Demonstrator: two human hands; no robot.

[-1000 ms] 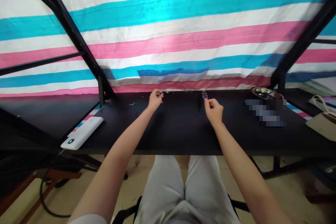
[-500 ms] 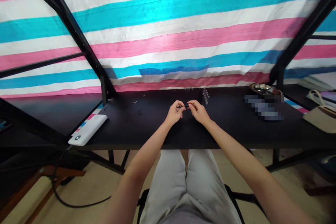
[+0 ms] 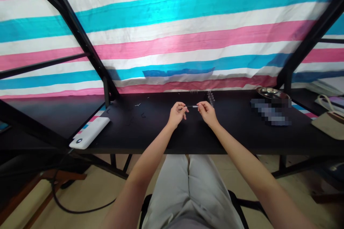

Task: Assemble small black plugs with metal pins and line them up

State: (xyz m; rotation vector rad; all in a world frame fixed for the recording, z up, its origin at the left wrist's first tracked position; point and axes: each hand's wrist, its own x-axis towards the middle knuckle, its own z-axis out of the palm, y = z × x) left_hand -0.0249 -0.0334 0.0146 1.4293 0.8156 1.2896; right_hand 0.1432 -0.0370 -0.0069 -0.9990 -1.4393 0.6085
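Above the middle of the black table (image 3: 150,132), a thin pen-like rod (image 3: 192,106) spans the gap between my hands. Its left part is black and its right part looks silvery or clear. My left hand (image 3: 176,115) pinches the black end between thumb and fingers. The silvery end sits in the closed fingertips of my right hand (image 3: 206,111). Just behind the right hand lies a group of small grey pieces (image 3: 211,97), partly covered by the fingers. A row of tiny pieces (image 3: 194,92) is at the table's back edge; their kind is too small to tell.
A white power bank-like block (image 3: 90,132) lies at the table's left edge. Thin black scraps (image 3: 143,115) and a white scrap (image 3: 138,105) are left of my hands. At the right are a shiny metal dish (image 3: 272,93), a pixelated item (image 3: 270,112) and a beige bag (image 3: 329,123).
My hands have drawn apart, the right one shifting right. More of the rod now shows between them, including its silvery part. The view has tilted very slightly.
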